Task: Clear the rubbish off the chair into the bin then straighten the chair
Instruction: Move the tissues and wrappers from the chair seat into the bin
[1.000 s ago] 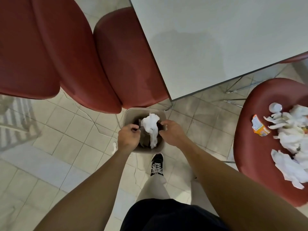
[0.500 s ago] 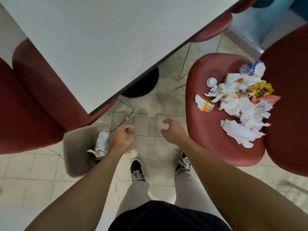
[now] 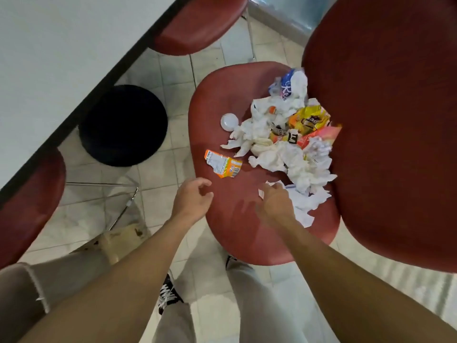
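Observation:
The red chair (image 3: 220, 95) holds a pile of rubbish: crumpled white tissues (image 3: 279, 154), a torn orange wrapper (image 3: 223, 164), a yellow snack packet (image 3: 309, 120), a white round lid (image 3: 228, 122) and a blue-and-white bag (image 3: 291, 87). My left hand (image 3: 193, 199) hovers at the seat's near-left edge, fingers loosely curled and holding nothing. Over the seat, my right hand (image 3: 274, 201) has its fingertips at the edge of a flat white paper (image 3: 304, 204); no grip shows. The beige bin (image 3: 118, 240) stands at lower left, partly hidden behind my left leg.
The white table (image 3: 61, 58) fills the upper left. A black round object (image 3: 123, 125) stands under its edge. Other red chairs (image 3: 202, 23) stand at the top, and one (image 3: 27, 206) at the left. The littered chair's tall backrest (image 3: 383, 120) fills the right.
I have turned from the bin to the littered chair. Both hands moved off the bin and now reach over the seat, the right one reaching the near white paper.

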{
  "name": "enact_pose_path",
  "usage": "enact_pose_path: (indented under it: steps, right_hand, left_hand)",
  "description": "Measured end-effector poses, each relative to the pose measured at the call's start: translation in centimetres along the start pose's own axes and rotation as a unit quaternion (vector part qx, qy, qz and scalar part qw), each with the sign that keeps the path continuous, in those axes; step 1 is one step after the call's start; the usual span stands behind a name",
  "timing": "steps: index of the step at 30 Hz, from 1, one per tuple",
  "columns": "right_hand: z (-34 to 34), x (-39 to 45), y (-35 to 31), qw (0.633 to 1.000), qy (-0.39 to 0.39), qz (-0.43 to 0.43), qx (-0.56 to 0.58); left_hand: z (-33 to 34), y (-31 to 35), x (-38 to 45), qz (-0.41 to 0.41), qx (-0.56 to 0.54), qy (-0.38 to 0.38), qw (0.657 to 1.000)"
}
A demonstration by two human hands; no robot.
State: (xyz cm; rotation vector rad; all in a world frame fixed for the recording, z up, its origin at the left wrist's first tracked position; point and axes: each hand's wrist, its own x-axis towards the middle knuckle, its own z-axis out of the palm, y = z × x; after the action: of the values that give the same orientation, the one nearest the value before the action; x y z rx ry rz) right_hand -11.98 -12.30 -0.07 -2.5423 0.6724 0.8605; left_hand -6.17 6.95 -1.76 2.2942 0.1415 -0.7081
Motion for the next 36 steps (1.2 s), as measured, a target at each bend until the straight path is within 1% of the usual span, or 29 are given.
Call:
enact_pose_path:
  steps: [4,8,12,17,19,22,24,26,30,34,36]
  right_hand:
    - [0.2,3.0,3.8,0.997,0.007,0.003,-0.080]
    - [1.6,5.3,5.6,0.989,-0.008,-0.016,-0.147]
    - [2.5,6.3,5.9,0.978,-0.027,-0.038,-0.204]
    - [2.2,6.7,5.4,0.979,-0.008,-0.048,-0.196]
    - [2.2,6.6,5.1,0.986,0.016,-0.048,-0.162]
    - [1.9,6.4,4.4,0.994,0.057,-0.050,-0.080]
    - [1.4,6.1,4.0,0.995,0.080,-0.048,-0.030]
    - [0.8,5.7,3.4,0.993,0.101,-0.054,0.005]
    - [-0.1,5.0,2.3,0.987,0.127,-0.061,0.071]
    - [-1.0,3.6,1.2,0.983,0.140,-0.073,0.091]
    - [-1.6,2.8,0.7,0.980,0.145,-0.081,0.106]
  left_hand:
    - [3.5,1.9,4.4,0.035,0.092,0.000,0.995]
    - [6.3,2.1,7.6,0.060,0.218,-0.029,0.974]
    - [8.0,1.0,9.7,0.058,0.275,-0.046,0.959]
    - [9.2,0.4,9.3,0.093,0.314,-0.009,0.945]
    - [9.3,0.5,9.0,0.114,0.347,-0.002,0.931]
    - [9.4,0.4,8.6,0.156,0.390,0.006,0.908]
    - [9.2,0.5,8.4,0.190,0.381,0.007,0.905]
    - [8.7,0.7,8.3,0.201,0.364,0.006,0.909]
    - [8.1,0.8,7.8,0.165,0.321,0.002,0.933]
    - [6.9,0.4,5.7,0.132,0.217,0.031,0.967]
    - [5.9,0.3,4.5,0.112,0.160,0.059,0.979]
